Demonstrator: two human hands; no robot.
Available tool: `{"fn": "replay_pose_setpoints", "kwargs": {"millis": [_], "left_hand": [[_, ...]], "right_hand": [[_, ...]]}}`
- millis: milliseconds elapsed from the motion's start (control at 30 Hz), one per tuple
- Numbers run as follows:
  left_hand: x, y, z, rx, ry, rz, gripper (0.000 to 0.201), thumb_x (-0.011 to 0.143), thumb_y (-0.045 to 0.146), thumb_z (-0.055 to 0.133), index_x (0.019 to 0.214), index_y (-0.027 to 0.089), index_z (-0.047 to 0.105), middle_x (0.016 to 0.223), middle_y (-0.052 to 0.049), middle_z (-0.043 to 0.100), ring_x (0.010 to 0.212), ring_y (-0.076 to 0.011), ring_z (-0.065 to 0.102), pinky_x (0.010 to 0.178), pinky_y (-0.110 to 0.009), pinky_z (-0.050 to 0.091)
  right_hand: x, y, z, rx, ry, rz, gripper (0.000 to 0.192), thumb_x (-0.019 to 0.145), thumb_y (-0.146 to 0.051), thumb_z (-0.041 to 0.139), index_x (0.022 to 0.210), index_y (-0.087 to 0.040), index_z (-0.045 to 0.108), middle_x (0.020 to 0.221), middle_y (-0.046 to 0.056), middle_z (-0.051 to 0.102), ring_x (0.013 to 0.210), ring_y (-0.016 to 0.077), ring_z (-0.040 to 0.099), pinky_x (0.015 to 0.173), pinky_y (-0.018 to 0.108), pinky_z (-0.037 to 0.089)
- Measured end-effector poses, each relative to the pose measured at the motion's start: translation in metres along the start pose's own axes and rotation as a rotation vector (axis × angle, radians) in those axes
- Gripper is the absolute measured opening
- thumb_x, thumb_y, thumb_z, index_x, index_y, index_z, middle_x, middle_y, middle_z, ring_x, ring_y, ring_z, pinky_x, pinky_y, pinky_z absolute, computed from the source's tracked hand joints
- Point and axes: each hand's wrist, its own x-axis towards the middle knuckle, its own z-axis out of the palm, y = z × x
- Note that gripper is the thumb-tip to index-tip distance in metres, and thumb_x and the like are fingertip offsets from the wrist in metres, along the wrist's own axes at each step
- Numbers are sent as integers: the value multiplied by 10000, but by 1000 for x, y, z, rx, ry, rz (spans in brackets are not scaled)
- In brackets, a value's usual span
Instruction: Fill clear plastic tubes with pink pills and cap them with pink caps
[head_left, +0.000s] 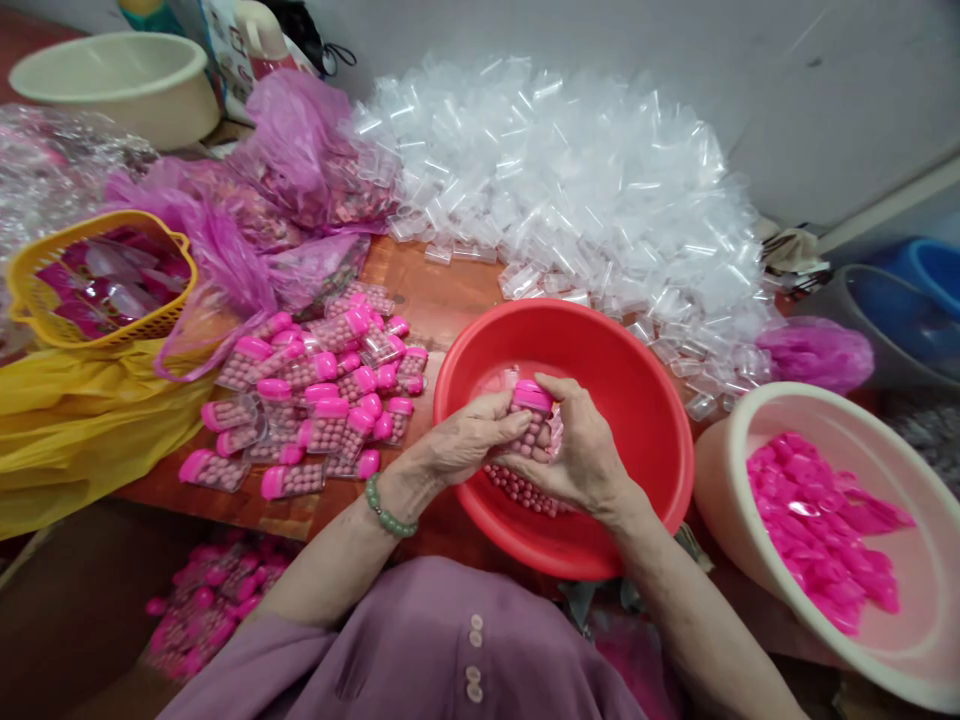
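Over a red basin (652,400), both hands hold one clear plastic container (531,412) filled with pink beads and topped by a bright pink cap. My left hand (472,435) grips its left side, fingers closed round it, with a green bead bracelet on that wrist. My right hand (585,450) wraps the right side, its thumb at the cap. Loose pink beads (525,492) lie in the basin below the hands. To the left is a pile of capped, bead-filled containers (322,400).
Clear empty containers (570,170) are heaped at the back. Pink caps (817,530) lie in a white basin (739,470) on the right. At left are a yellow basket (105,335), a yellow bag (90,420) and purple bags (292,130). More filled containers (214,600) sit below the table edge.
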Motion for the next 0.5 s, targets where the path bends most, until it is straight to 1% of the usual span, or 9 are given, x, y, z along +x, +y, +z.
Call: {"fn": "replay_pose_setpoints", "kwargs": {"millis": [67, 100, 200, 233, 300, 367, 433, 500], "left_hand": [[1, 0, -1, 90, 34, 34, 348, 785, 424, 759, 975, 149, 662, 806, -18, 609, 729, -119, 549, 720, -250, 454], [1, 0, -2, 140, 41, 61, 343, 800, 433, 742, 981, 153, 659, 825, -16, 601, 755, -123, 542, 731, -250, 449], [3, 0, -3, 256, 7, 104, 349, 844, 459, 684, 1018, 159, 648, 897, -27, 586, 813, -135, 535, 776, -269, 448], [4, 0, -3, 283, -6, 106, 354, 856, 464, 666, 1032, 158, 643, 902, -29, 576, 815, -136, 530, 782, -275, 450], [5, 0, -3, 324, -10, 101, 349, 878, 459, 634, 1055, 157, 634, 897, -28, 556, 808, -135, 518, 782, -279, 456], [5, 0, -2, 339, -3, 102, 341, 892, 446, 613, 1074, 157, 624, 905, -30, 547, 824, -138, 515, 798, -282, 464], [5, 0, -1, 339, -3, 104, 337, 899, 437, 600, 1085, 157, 616, 929, -35, 548, 833, -140, 521, 802, -284, 472], [5, 0, 0, 345, -4, 105, 333, 901, 431, 596, 1083, 153, 612, 934, -36, 547, 828, -139, 525, 795, -283, 474]], "right_hand": [[2, 0, -7, 160, -85, 112, 725, 713, -518, 778, 1288, -184, 489, 1148, 143, 656, 1010, 273, 663, 835, 418, 558], [3, 1, -10, 233, -91, 176, 645, 744, -512, 758, 1254, -191, 526, 1132, 125, 670, 994, 255, 667, 841, 408, 556], [6, 1, -12, 377, -3, 383, 299, 855, -404, 678, 1081, -210, 650, 961, 53, 718, 846, 182, 673, 802, 364, 555], [6, 1, -10, 419, 40, 444, 227, 862, -369, 674, 1025, -211, 675, 907, 37, 723, 803, 166, 669, 779, 350, 557], [7, 0, -7, 518, 97, 545, 173, 834, -333, 711, 959, -213, 704, 867, 24, 729, 776, 157, 674, 761, 340, 568], [8, -2, -4, 618, 133, 618, 175, 801, -326, 748, 938, -221, 719, 878, 22, 741, 793, 162, 690, 779, 351, 584], [9, -5, -1, 674, 166, 659, 168, 785, -325, 762, 918, -228, 727, 875, 17, 747, 792, 160, 700, 789, 355, 595], [9, -6, 1, 681, 199, 668, 160, 776, -321, 770, 902, -231, 728, 841, 7, 746, 761, 154, 701, 761, 342, 602]]}}
